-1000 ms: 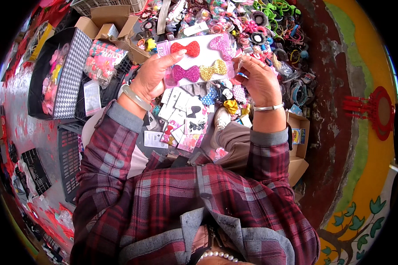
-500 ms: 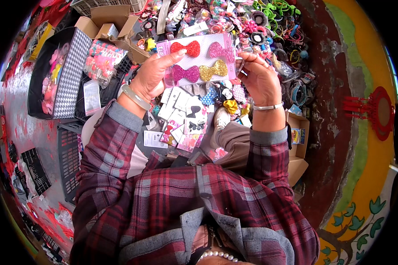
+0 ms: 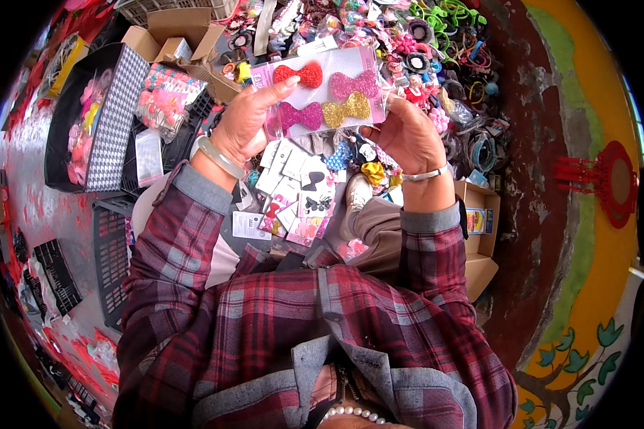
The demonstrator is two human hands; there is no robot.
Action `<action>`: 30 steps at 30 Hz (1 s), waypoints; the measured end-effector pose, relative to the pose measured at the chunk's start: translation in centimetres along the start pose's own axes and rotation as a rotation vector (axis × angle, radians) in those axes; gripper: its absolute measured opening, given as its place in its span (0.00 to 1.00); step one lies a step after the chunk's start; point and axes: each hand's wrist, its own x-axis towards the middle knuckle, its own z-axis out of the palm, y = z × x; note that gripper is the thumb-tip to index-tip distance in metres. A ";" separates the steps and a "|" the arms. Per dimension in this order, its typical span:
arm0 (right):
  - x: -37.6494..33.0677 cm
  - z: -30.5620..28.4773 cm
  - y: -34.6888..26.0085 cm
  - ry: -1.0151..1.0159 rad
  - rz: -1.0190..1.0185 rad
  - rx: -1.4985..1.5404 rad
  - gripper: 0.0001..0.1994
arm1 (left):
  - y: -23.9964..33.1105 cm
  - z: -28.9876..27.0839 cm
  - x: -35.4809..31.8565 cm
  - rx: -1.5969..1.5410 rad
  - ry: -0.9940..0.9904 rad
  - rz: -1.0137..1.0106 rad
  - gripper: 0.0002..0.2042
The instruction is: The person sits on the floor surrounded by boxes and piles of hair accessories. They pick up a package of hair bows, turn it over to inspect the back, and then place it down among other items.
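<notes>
A pink-edged card of glitter bows (image 3: 329,64) in a clear wrapper is held up between both hands. On it sit a red bow (image 3: 309,74), a pink bow (image 3: 353,86), a purple bow (image 3: 304,116) and a gold bow (image 3: 345,110). My left hand (image 3: 249,123) grips the card's left edge, thumb lying over the front near the red bow. At the lower right corner, my right hand (image 3: 412,137) pinches the card or its wrapper; the curled fingers are partly hidden. Below the hands lie several hair-accessory cards (image 3: 300,187) and a yellow fabric flower (image 3: 372,172).
A large heap of packaged hair accessories (image 3: 408,43) spreads beyond my hands. At left stand a houndstooth-patterned box (image 3: 114,118), an open cardboard box (image 3: 186,28) and a dark plastic crate (image 3: 111,264). Another cardboard box (image 3: 481,275) sits by my right arm, near the painted wall (image 3: 608,79).
The card has tilted, its right side rising slightly. My right hand has shifted a little left, and its fingers have moved from the card's upper right edge to the lower right corner.
</notes>
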 end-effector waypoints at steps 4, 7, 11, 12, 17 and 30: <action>-0.1 -0.1 0.1 -0.027 -0.009 -0.014 0.14 | 0.4 0.7 -0.4 0.019 0.025 -0.009 0.12; -0.2 0.8 -0.1 0.047 0.044 0.010 0.10 | 0.5 1.0 -0.5 0.090 0.031 -0.013 0.12; 0.0 0.6 0.2 0.051 0.113 -0.045 0.10 | 1.4 2.1 -1.0 0.175 0.007 -0.046 0.12; 0.1 0.5 0.1 0.043 0.129 -0.048 0.10 | 1.6 2.2 -1.1 0.207 0.010 -0.044 0.12; 0.5 1.7 0.8 0.191 0.090 -0.091 0.09 | 1.1 1.3 -0.9 0.263 -0.005 -0.073 0.12; 0.7 1.3 1.6 0.304 -0.035 -0.171 0.08 | 0.6 1.4 -0.8 0.225 -0.006 -0.128 0.12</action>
